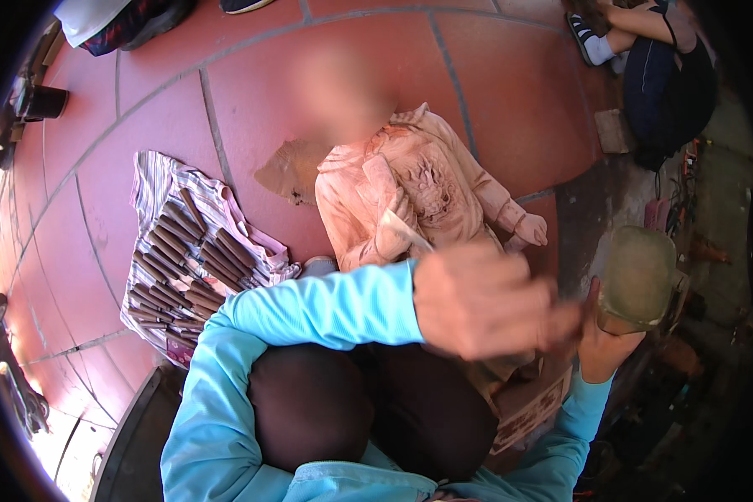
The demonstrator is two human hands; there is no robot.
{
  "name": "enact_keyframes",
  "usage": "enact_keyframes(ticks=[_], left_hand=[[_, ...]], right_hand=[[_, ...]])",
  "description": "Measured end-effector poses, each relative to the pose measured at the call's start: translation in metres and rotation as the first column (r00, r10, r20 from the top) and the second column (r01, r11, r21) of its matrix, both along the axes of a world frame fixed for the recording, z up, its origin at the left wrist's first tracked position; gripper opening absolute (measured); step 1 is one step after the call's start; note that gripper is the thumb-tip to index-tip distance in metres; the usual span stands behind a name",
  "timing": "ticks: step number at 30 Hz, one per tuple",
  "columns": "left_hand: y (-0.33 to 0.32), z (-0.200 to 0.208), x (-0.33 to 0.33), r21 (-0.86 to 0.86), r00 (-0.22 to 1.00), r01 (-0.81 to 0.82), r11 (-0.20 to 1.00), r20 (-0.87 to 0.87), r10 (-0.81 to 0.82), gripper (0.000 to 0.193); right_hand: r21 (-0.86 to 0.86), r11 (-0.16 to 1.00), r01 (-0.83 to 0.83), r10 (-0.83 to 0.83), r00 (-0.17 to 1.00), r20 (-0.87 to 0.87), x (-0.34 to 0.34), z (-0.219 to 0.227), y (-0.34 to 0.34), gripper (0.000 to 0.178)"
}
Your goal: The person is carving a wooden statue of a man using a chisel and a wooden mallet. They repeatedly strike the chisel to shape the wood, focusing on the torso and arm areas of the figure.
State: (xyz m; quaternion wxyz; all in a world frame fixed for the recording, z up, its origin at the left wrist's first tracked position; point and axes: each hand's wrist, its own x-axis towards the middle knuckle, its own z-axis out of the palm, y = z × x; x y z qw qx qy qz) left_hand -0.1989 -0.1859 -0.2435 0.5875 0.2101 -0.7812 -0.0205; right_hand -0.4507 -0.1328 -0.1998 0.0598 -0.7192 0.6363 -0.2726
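A carved wooden figure (427, 180) in a long-sleeved garment lies on its back on the tiles in front of me, its head end blurred. Across its lower body reaches my left hand (485, 305), closed and smeared by motion. A pale, flat blade (407, 229), which looks like a chisel's, sticks out past that fist toward the figure's carved hand; the fist hides its handle. On the right, my right hand (604, 347) is wrapped round a mallet with a worn, greenish-brown rounded head (638, 276), raised beside the figure. The mallet's grip is mostly hidden.
Many brown-handled carving tools (184, 259) lie in rows on a striped cloth (155, 180) to my left. A flat brown piece (286, 171) rests by the figure's shoulder. A person (657, 92) sits far right, near a small block (612, 131). A dark cup-like container (43, 102) stands far left.
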Motion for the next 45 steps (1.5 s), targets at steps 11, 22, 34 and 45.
enact_keyframes(ticks=[11,22,34,45], left_hand=[[-0.005,-0.006,-0.007,0.292,0.989,0.104,0.951,-0.129,-0.068,0.046],[-0.01,-0.005,0.005,0.306,0.972,0.146,0.941,-0.223,-0.078,0.05],[0.017,0.004,-0.014,0.274,0.997,0.06,0.96,-0.057,-0.046,0.05],[-0.03,0.027,0.052,0.559,0.581,0.405,0.724,-0.769,0.268,0.047]], right_hand=[[-0.054,0.986,-0.159,0.143,0.965,-0.219,0.03,0.021,-0.007,0.018],[-0.102,0.994,-0.033,0.02,0.992,-0.125,0.018,0.012,-0.003,0.019],[0.069,0.992,0.109,-0.128,0.908,0.399,-0.005,-0.023,0.028,0.022],[-0.041,0.998,-0.045,0.052,0.983,0.176,0.016,-0.012,0.004,0.014]])
